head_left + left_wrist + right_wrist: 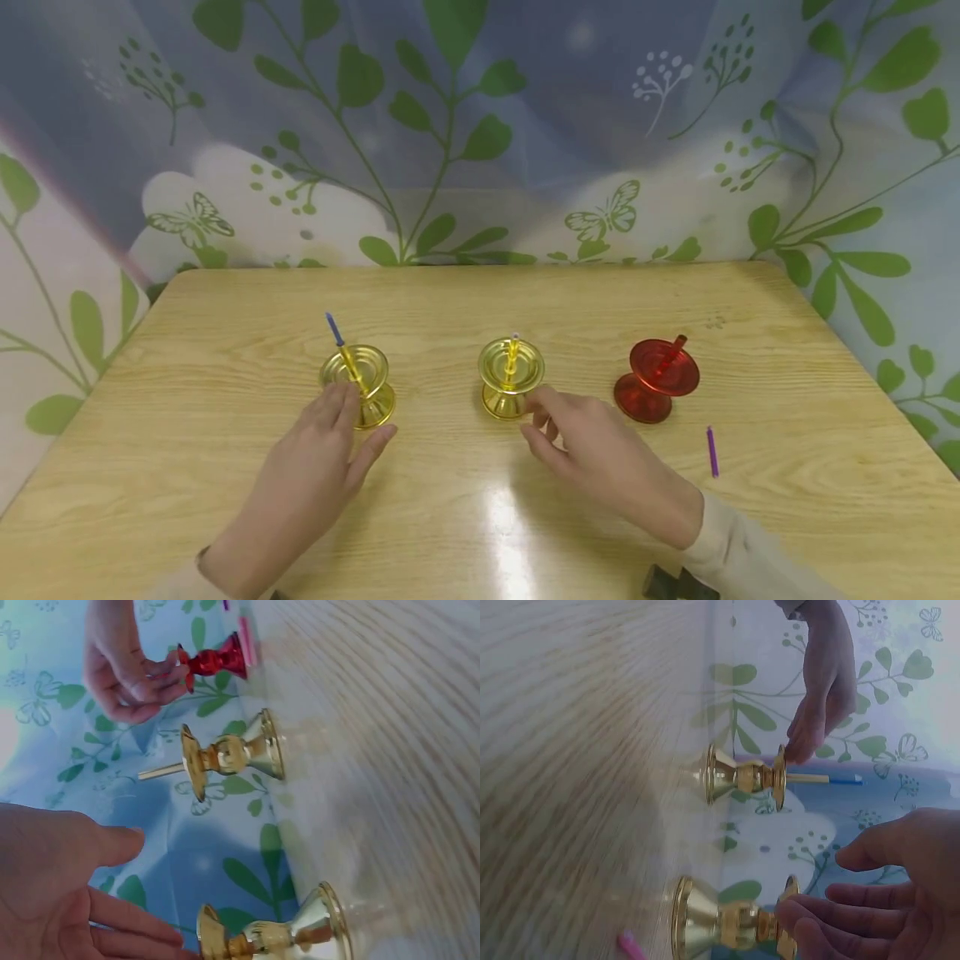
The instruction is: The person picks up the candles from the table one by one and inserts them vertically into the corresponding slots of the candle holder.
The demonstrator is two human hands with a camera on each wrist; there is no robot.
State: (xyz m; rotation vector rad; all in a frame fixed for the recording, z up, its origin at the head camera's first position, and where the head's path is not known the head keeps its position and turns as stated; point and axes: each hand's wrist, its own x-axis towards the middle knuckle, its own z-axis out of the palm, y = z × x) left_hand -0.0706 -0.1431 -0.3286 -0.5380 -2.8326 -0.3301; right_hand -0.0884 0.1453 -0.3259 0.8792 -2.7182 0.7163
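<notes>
A gold candle holder (375,404) stands at left with a blue candle (334,327) upright, slightly tilted, in its yellow tube. My left hand (311,454) is at its near side, fingers straight and touching or almost touching the dish rim; the wrist views do not settle which. A second gold candle holder (504,404) stands in the middle, its yellow tube (513,354) rising from the dish. Beside that holder's right side is my right hand (600,446), its fingers loosely bent with nothing visible between them.
A red candle holder (647,400) with a red tube stands on the right of the wooden table (225,317). A purple candle (712,452) lies in front of it. The left wrist view shows a pink stick (247,641) near the red base. Patterned cloth (480,192) hangs behind.
</notes>
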